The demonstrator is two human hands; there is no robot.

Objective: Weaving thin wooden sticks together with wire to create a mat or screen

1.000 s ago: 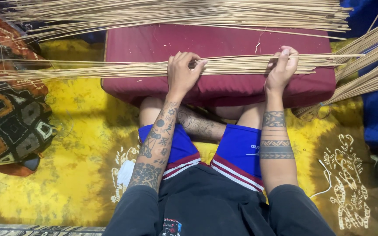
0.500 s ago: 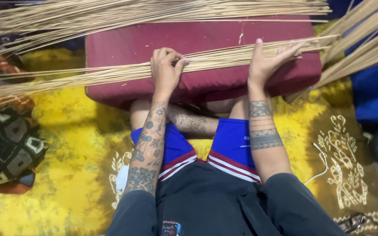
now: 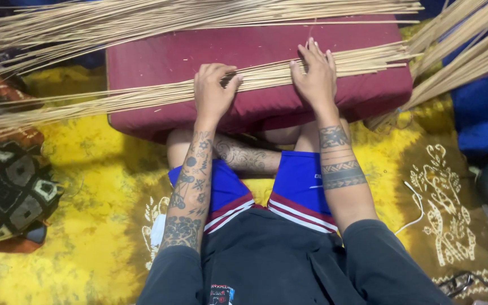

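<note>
A long bundle of thin pale sticks (image 3: 142,97) lies across a maroon cushion (image 3: 255,45) resting over my crossed legs. My left hand (image 3: 213,90) curls its fingers over the sticks near the cushion's middle. My right hand (image 3: 314,73) lies flat on the same bundle a little to the right, fingers spread and pointing away from me. The bundle sticks out past the cushion's left edge. A second, larger spread of sticks (image 3: 170,20) lies along the cushion's far side.
More stick bundles (image 3: 470,45) fan out at the upper right. A yellow patterned cloth (image 3: 86,186) covers the floor. A dark patterned pillow (image 3: 7,192) lies at the left, and blue fabric (image 3: 484,113) at the right.
My right hand slid left along the bundle and now lies flat closer to my left hand. The bundle has tilted, with its left end lower. The camera moved in slightly.
</note>
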